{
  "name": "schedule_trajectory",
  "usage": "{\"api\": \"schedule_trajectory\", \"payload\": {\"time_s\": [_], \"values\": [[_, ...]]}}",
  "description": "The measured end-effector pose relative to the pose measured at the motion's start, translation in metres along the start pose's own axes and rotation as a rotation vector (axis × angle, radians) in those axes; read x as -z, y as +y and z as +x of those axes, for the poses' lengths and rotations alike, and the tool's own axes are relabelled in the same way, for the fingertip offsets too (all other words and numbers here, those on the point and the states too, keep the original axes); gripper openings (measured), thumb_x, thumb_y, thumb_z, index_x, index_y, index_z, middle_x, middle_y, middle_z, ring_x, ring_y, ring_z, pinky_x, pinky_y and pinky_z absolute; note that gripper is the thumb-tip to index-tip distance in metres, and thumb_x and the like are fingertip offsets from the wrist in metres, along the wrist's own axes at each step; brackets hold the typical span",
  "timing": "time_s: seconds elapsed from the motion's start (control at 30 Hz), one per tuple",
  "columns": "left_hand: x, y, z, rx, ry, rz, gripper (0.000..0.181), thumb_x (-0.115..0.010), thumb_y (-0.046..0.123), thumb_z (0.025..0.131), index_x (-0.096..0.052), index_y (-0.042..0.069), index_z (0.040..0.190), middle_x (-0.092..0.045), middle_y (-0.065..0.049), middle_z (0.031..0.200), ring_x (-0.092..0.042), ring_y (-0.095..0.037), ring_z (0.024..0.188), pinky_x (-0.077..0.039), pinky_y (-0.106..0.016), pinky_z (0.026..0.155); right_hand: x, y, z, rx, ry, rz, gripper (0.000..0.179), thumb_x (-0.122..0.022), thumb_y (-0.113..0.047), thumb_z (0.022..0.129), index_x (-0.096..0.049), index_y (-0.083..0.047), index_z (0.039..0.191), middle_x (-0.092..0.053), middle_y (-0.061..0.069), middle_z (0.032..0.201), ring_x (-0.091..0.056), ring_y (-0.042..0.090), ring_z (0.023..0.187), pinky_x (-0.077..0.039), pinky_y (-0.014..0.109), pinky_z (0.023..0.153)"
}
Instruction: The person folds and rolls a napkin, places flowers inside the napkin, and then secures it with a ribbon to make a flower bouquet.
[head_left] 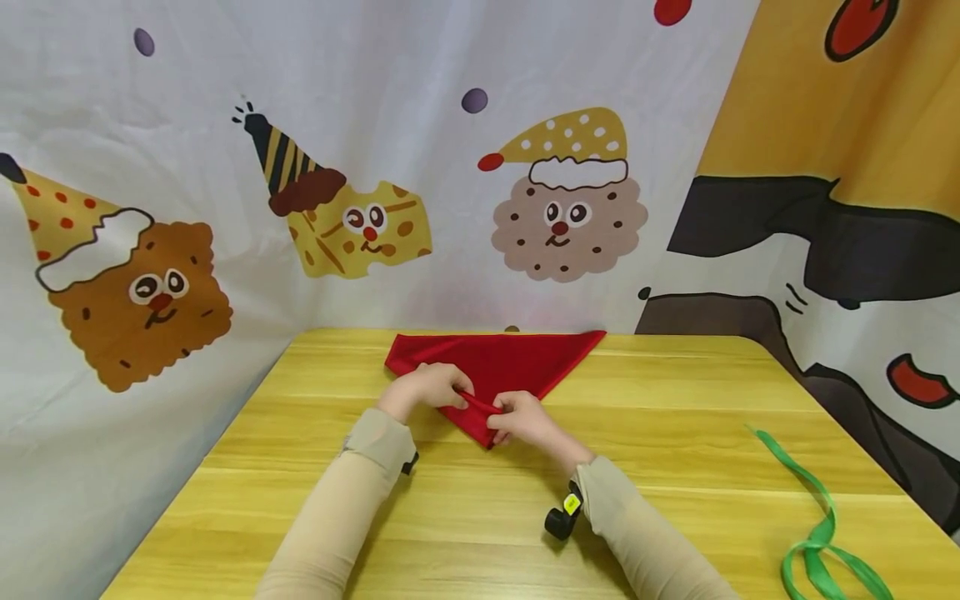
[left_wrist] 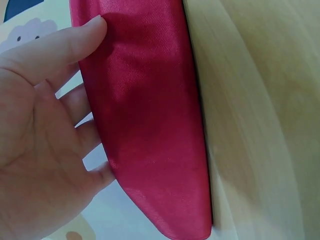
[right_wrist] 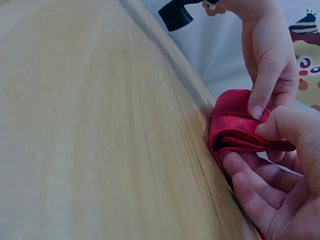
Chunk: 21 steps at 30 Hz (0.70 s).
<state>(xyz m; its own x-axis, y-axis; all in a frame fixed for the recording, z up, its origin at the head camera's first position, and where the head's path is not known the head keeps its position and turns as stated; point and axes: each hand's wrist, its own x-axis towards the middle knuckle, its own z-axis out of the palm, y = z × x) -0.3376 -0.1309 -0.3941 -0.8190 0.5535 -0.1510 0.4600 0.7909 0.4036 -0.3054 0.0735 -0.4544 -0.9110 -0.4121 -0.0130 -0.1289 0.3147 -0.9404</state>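
Note:
A red cloth lies at the far side of the table, its wide edge at the back and a corner pointing toward me. My left hand pinches a raised fold of it, thumb on the near face and fingers behind, as the left wrist view shows of the cloth. To its right, my right hand pinches the same fold near the front corner. Several stacked layers of cloth show between that thumb and fingers in the right wrist view, where the left thumb presses on top.
A twisted green ribbon lies on the right front part of the wooden table. Behind the table hangs a white cloth backdrop printed with cartoon biscuits and cheese. A small black camera is worn on the right wrist.

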Motion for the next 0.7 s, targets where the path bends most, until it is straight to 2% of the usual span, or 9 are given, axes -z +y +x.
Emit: {"api": "schedule_trajectory", "payload": {"time_s": [0.17, 0.43, 0.57, 0.7], "values": [[0.0, 0.005, 0.01, 0.002, 0.003, 0.021, 0.01, -0.069, 0.018, 0.09, -0.073, 0.027, 0.091, -0.065, 0.015, 0.093, -0.056, -0.009, 0.096, -0.021, -0.062, 0.103, 0.01, 0.004, 0.001, -0.006, 0.036, -0.129, 0.009, -0.065, -0.003, 0.078, -0.058, -0.004, 0.072, -0.063, 0.008, 0.058, -0.059, 0.016, 0.048, -0.049, 0.028, 0.046], [-0.004, 0.009, 0.022, 0.029, -0.014, 0.042, 0.012, -0.067, 0.016, 0.091, -0.073, 0.027, 0.091, -0.064, 0.013, 0.096, -0.056, -0.013, 0.103, -0.019, -0.061, 0.106, 0.018, 0.005, 0.0, -0.04, 0.034, -0.24, 0.017, -0.07, -0.01, 0.081, -0.058, -0.006, 0.07, -0.051, 0.001, 0.053, -0.044, 0.012, 0.044, -0.038, 0.024, 0.042], [-0.004, 0.012, 0.024, 0.045, -0.027, 0.036, 0.011, -0.068, 0.016, 0.091, -0.074, 0.026, 0.092, -0.065, 0.012, 0.097, -0.055, -0.015, 0.105, -0.019, -0.061, 0.106, 0.019, 0.004, -0.001, -0.044, 0.058, -0.292, 0.021, -0.073, -0.015, 0.082, -0.058, -0.007, 0.071, -0.049, -0.001, 0.053, -0.045, 0.012, 0.044, -0.037, 0.024, 0.042], [-0.007, 0.008, 0.03, 0.036, -0.046, 0.004, 0.009, -0.069, 0.017, 0.09, -0.074, 0.025, 0.092, -0.065, 0.012, 0.096, -0.056, -0.015, 0.103, -0.019, -0.064, 0.106, 0.018, 0.009, 0.001, -0.015, 0.092, -0.333, 0.021, -0.076, -0.015, 0.082, -0.057, -0.007, 0.076, -0.05, -0.002, 0.054, -0.047, 0.012, 0.045, -0.04, 0.024, 0.043]]}}
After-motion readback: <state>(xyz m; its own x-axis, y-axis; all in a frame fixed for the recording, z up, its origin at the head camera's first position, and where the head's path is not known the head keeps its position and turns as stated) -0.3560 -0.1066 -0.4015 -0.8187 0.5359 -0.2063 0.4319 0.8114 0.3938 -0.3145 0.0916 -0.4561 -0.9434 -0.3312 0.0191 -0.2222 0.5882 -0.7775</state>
